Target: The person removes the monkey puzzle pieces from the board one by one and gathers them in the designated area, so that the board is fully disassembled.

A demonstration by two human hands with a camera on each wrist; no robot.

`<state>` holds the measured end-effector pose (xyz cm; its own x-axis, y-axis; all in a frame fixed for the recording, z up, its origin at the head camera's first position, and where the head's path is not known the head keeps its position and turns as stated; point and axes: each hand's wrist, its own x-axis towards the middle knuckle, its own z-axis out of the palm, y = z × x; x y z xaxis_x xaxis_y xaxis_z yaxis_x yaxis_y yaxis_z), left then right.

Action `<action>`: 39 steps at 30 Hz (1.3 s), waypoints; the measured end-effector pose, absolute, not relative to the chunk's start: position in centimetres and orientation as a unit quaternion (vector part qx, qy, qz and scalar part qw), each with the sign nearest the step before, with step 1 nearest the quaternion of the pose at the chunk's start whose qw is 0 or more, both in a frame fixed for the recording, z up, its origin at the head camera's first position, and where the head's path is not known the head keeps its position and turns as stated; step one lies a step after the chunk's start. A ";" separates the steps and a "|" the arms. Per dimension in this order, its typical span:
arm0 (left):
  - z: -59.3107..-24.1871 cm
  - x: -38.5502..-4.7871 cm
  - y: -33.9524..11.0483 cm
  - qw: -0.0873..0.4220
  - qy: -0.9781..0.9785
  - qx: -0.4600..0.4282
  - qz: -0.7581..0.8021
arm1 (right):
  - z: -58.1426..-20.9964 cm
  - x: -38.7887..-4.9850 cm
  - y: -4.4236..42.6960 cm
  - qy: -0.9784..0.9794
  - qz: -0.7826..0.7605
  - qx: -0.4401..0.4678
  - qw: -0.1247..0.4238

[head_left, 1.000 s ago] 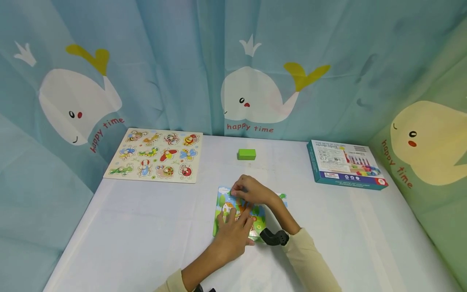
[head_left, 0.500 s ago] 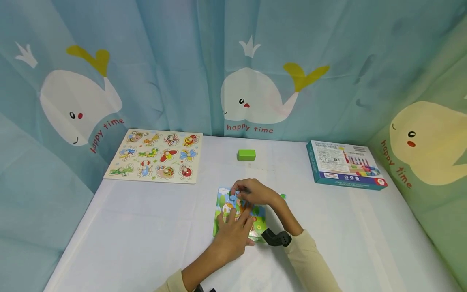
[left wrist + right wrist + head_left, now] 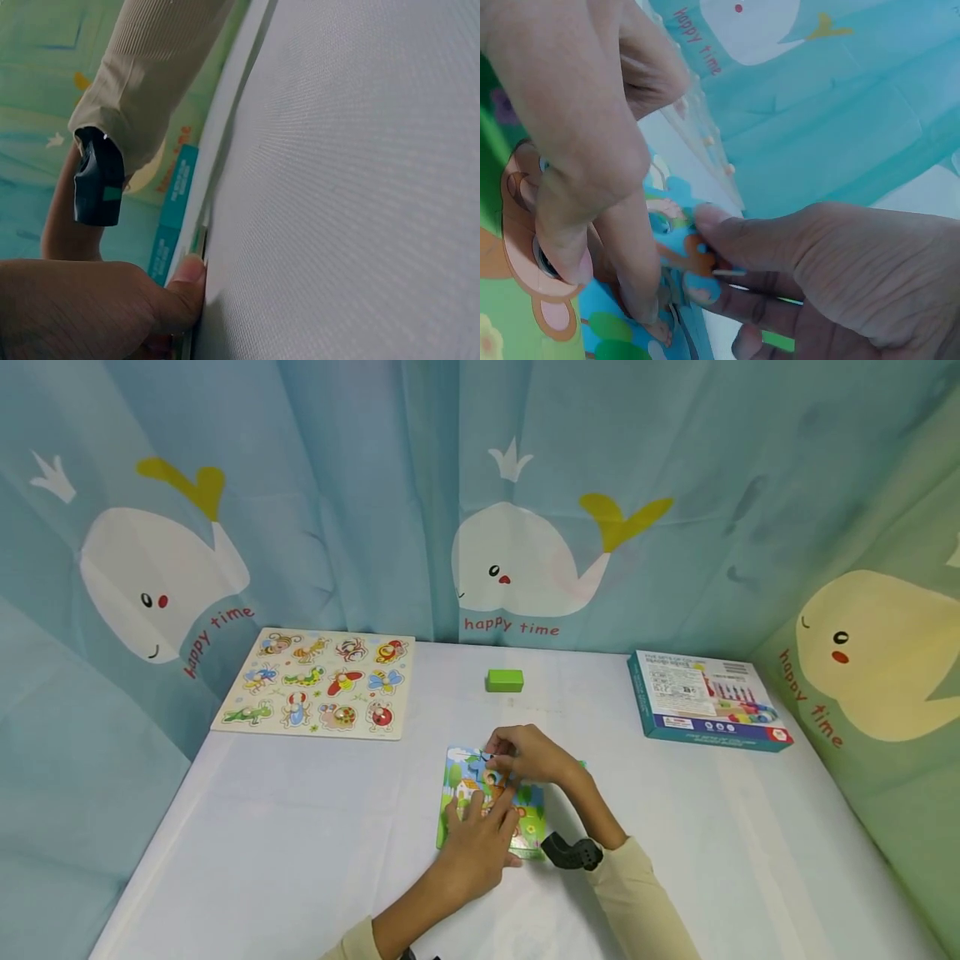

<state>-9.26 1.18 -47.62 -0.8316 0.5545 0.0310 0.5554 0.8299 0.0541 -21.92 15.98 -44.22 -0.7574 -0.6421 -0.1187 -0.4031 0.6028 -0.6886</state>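
Observation:
A picture puzzle (image 3: 455,777) lies on the white table. My left hand (image 3: 474,847) rests on it with spread fingers; in the right wrist view the left hand's fingers (image 3: 592,127) press on the printed animal, and in the left wrist view its thumb (image 3: 180,289) touches the board's edge. Over the puzzle's far edge, my right hand (image 3: 534,756) pinches a blue and orange puzzle piece (image 3: 694,251) between thumb and fingers, tilted up off the picture. How much of the piece is loose is hidden.
An insect peg board (image 3: 315,681) lies at the back left. A green block (image 3: 505,681) stands behind the hands, and a teal box (image 3: 708,702) lies at the back right. A whale-print curtain (image 3: 375,510) hangs behind the table.
My right hand has shifted a little to the right along the puzzle's far edge, uncovering more of the far left part of the picture. My left hand has stayed in place.

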 end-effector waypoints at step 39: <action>-47.8 -9.1 1.4 0.030 -0.959 -0.280 -0.037 | -43.8 -20.5 25.8 0.865 -0.484 -0.131 0.018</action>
